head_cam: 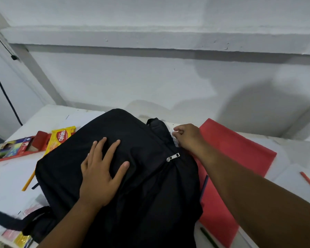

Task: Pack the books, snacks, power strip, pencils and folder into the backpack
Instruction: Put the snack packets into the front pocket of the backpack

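A black backpack [132, 176] lies flat on the white table [6, 179], with its silver zipper pull [173, 156] showing at the right side. My left hand [100, 174] presses flat on the bag's middle with fingers spread. My right hand [186, 136] hovers at the bag's far right edge, fingers curled beside something white; what it holds is hidden. A red folder [240, 151] lies partly under the bag on the right. A yellow snack pack [61, 138] and an open pencil box [13, 148] lie to the left.
Loose pencils lie around: a yellow pencil [28, 181] at the left, an orange pencil [309, 183] at the far right, a green pencil [208, 237] near the front. Small wrapped packets [16, 237] sit at the front left by the bag's strap [6, 219]. A white wall stands behind.
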A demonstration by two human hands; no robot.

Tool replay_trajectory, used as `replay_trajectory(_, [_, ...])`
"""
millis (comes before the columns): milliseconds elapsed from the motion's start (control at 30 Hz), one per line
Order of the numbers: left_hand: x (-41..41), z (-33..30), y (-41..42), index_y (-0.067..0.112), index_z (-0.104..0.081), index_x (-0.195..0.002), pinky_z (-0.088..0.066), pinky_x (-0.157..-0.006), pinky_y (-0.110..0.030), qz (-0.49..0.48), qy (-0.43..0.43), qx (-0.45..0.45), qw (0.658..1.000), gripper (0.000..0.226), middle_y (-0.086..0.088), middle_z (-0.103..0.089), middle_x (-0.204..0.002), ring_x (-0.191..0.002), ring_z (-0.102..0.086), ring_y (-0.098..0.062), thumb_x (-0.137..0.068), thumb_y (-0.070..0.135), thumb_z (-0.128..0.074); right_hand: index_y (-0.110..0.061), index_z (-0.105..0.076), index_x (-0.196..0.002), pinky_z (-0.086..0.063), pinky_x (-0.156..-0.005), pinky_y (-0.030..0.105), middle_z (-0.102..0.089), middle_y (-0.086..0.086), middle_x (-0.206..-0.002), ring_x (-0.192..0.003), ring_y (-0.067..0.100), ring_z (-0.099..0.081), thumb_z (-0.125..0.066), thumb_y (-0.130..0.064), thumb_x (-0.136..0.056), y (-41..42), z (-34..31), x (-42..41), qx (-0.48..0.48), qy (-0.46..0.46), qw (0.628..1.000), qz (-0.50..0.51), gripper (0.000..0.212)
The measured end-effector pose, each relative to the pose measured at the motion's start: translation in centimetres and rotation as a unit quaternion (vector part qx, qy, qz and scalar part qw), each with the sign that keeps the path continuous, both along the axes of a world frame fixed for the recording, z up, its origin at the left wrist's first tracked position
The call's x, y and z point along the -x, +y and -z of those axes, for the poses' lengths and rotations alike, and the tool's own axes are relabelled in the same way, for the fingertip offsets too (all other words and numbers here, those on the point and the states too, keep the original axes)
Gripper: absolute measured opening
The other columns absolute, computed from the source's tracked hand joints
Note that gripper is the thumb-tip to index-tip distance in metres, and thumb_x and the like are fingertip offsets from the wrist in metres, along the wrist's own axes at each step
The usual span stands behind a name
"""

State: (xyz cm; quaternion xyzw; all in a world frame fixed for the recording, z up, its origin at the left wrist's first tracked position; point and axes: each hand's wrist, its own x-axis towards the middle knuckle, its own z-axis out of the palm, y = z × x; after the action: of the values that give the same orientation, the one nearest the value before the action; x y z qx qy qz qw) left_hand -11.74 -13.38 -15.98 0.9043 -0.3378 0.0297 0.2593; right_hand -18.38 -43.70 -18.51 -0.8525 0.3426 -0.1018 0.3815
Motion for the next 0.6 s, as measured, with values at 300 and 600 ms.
replay_trajectory(300, [0.1,-0.2,-0.3,0.043,-0.033,-0.150,-0.020,-0.116,-0.050,-0.014,0.003,-0.002,1.000,0.066,0.012,-0.019,-0.163,-0.153,-0.006,-0.010,-0.089,0.067,-0.037,-0.011,-0.072,-0.065,-0.051,-0.068,0.028,-0.069,-0.002,-0.058,-0.066,0.015,-0.068,-0.068,-0.027,-0.087,-1.3,2.2,-1.3,-0.063,-0.025,0.998,0.006,0.027])
replay_trajectory(600, [0.1,-0.2,-0.2,0.042,-0.034,-0.150,-0.019,-0.115,-0.048,-0.013,0.004,0.004,1.000,0.066,0.012,-0.021,-0.162,-0.153,-0.008,-0.010,-0.089,0.067,-0.038,-0.010,-0.068,-0.078,-0.046,-0.067,0.018,-0.069,-0.003,-0.079,-0.074,0.007,-0.061,-0.060,-0.018,-0.093,-0.8,1.7,1.3,-0.105,-0.173,0.970,0.138,0.019])
